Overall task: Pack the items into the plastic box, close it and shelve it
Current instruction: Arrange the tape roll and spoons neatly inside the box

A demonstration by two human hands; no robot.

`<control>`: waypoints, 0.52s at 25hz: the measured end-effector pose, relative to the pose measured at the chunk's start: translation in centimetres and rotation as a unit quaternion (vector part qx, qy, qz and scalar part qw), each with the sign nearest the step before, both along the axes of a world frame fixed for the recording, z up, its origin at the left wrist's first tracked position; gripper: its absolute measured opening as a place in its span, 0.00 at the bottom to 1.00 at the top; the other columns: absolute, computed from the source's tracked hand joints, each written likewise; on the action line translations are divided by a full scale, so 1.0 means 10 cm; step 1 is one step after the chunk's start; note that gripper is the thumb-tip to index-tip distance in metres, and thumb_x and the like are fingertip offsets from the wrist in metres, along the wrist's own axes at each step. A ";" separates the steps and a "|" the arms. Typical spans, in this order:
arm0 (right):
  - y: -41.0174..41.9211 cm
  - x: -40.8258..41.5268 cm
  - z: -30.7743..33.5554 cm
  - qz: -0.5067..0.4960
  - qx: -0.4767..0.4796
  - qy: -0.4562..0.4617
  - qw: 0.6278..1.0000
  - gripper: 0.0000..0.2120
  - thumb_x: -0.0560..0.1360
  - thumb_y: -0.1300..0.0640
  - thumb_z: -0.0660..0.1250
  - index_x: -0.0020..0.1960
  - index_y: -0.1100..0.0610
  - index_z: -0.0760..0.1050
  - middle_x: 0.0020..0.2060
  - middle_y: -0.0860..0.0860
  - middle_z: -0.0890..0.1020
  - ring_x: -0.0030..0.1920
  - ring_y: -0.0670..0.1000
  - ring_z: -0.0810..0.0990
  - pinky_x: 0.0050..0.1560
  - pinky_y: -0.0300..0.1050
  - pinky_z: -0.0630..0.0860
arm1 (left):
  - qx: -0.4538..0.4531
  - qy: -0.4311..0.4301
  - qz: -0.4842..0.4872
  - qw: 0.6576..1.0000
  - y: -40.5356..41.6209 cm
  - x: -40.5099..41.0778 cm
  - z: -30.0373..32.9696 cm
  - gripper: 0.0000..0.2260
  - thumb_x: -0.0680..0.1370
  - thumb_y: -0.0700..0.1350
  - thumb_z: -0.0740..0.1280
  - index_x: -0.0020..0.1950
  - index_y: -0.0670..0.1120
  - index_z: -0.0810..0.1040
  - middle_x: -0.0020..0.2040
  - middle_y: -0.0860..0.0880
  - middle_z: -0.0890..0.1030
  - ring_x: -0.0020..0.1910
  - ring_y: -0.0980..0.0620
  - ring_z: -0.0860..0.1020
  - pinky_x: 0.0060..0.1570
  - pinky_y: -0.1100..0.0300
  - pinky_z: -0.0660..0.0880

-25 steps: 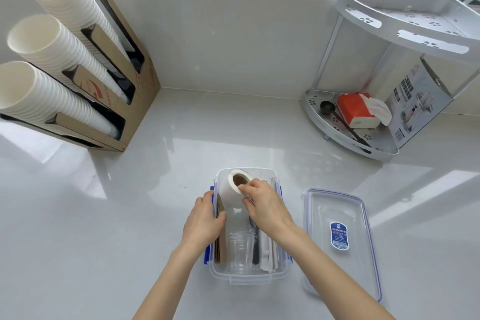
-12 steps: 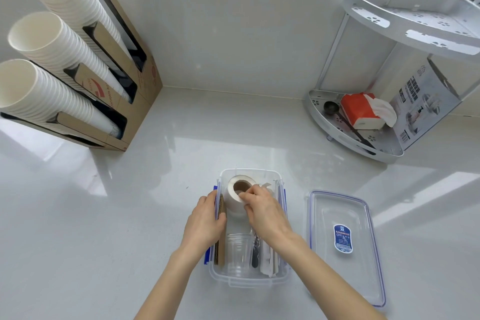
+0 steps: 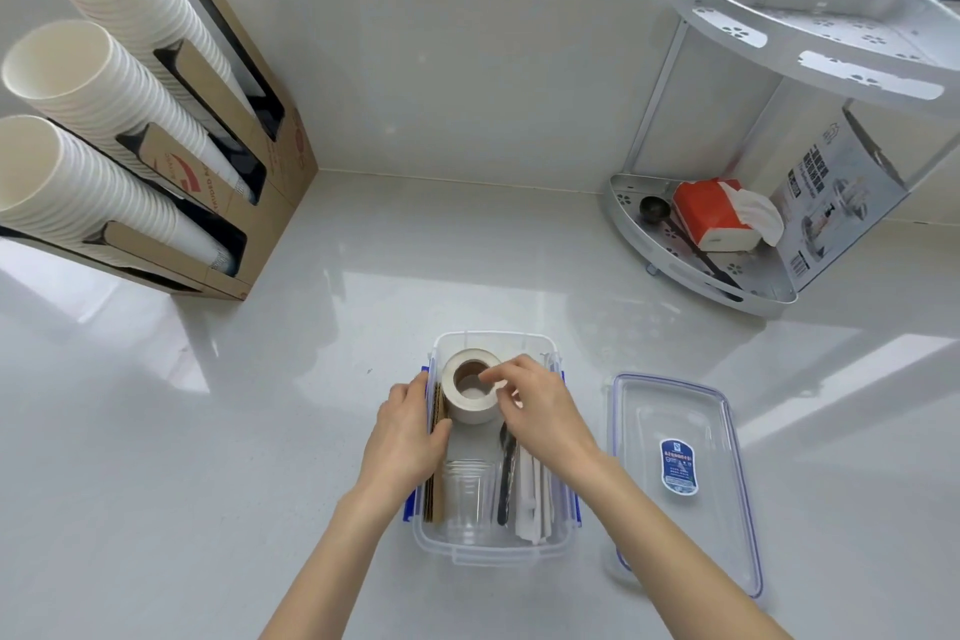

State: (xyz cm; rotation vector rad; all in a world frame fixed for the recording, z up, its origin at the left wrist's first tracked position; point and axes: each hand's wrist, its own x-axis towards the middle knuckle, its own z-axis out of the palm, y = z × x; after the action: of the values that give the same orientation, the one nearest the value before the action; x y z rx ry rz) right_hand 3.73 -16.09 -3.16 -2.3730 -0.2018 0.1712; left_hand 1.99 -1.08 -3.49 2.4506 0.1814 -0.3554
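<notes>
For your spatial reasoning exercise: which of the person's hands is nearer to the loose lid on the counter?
Right. The right hand is over the plastic box, beside the lid; the left hand grips the box's far side.

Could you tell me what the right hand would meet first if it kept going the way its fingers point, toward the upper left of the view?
Probably the roll of white tape: the right hand has its fingertips at the roll's top rim, near the cardboard core. Whether they already touch is unclear.
</notes>
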 end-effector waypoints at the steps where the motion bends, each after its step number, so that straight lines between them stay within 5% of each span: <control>1: -0.05 -0.01 0.03 -0.024 0.018 -0.016 0.999 0.14 0.75 0.65 0.57 0.56 0.56 0.77 0.53 0.53 0.78 0.54 0.51 0.76 0.55 0.39 0.71 | 0.009 -0.025 0.013 1.000 -0.02 -0.02 0.03 0.27 0.75 0.45 0.63 0.71 0.45 0.57 0.65 0.43 0.66 0.63 0.44 0.67 0.61 0.55 0.66; 5: -0.24 -0.06 0.04 -0.120 0.069 -0.033 0.990 0.14 0.75 0.64 0.59 0.57 0.56 0.76 0.53 0.53 0.74 0.58 0.50 0.71 0.52 0.30 0.61 | -0.039 -0.146 0.027 0.988 -0.13 -0.05 0.19 0.14 0.75 0.44 0.63 0.60 0.44 0.71 0.57 0.45 0.73 0.53 0.50 0.72 0.51 0.62 0.67; 8: -0.33 -0.17 -0.02 -0.155 0.086 0.012 0.984 0.15 0.74 0.64 0.59 0.60 0.55 0.74 0.56 0.53 0.72 0.61 0.52 0.71 0.58 0.38 0.65 | -0.036 -0.103 -0.053 0.993 -0.32 -0.09 0.23 0.10 0.76 0.44 0.60 0.55 0.44 0.75 0.51 0.47 0.80 0.44 0.52 0.75 0.46 0.60 0.71; 13: -0.37 -0.31 -0.11 -0.179 0.115 0.053 0.976 0.17 0.75 0.62 0.59 0.63 0.52 0.69 0.56 0.54 0.74 0.49 0.47 0.74 0.52 0.38 0.69 | 0.094 0.002 -0.153 0.984 -0.59 -0.20 0.07 0.12 0.76 0.46 0.58 0.56 0.42 0.72 0.54 0.43 0.79 0.53 0.43 0.77 0.49 0.52 0.73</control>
State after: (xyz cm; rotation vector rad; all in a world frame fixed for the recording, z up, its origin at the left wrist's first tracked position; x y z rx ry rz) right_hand 0.59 -19.81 -4.23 -2.1207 0.2459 0.0955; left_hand 0.04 -6.99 -2.77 2.6695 -0.1699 -0.4944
